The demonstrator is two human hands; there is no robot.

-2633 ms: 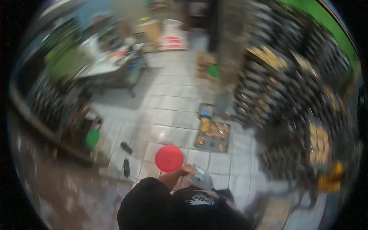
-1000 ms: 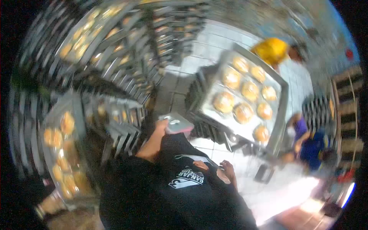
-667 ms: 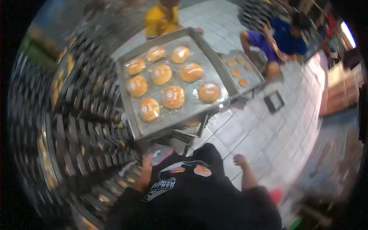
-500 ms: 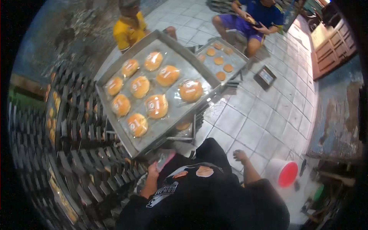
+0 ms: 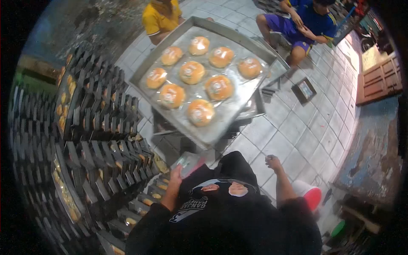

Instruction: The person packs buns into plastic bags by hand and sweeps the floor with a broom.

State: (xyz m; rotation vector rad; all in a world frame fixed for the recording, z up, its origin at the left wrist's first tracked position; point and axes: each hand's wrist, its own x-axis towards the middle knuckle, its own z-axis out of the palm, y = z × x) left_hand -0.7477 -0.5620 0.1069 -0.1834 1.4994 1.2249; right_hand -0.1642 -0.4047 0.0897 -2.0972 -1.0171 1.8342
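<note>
My left hand point(image 5: 175, 173) is closed around a clear plastic packet point(image 5: 189, 163) with a pink edge, low in front of my body. To the right, my right hand point(image 5: 273, 162) hangs over the tiled floor with its fingers curled in; whether something small is in them I cannot make out. Ahead of both hands, a large metal tray point(image 5: 204, 136) sits on a dark stack. Several round golden buns point(image 5: 200, 112) in clear printed wrappers are spread over it. Neither hand touches the tray.
Racks of dark trays point(image 5: 97, 165) with baked goods fill the left side. Beyond the large tray sit a person in yellow point(image 5: 160, 19) and a person in blue point(image 5: 318, 23). A small dark box point(image 5: 304, 91) and a red-and-white bucket point(image 5: 312, 197) stand on the floor at right.
My view has shifted, so the tray and both people appear farther up and right. Both hands have risen slightly in view, the left still with the packet. The right hand's fingers look more curled.
</note>
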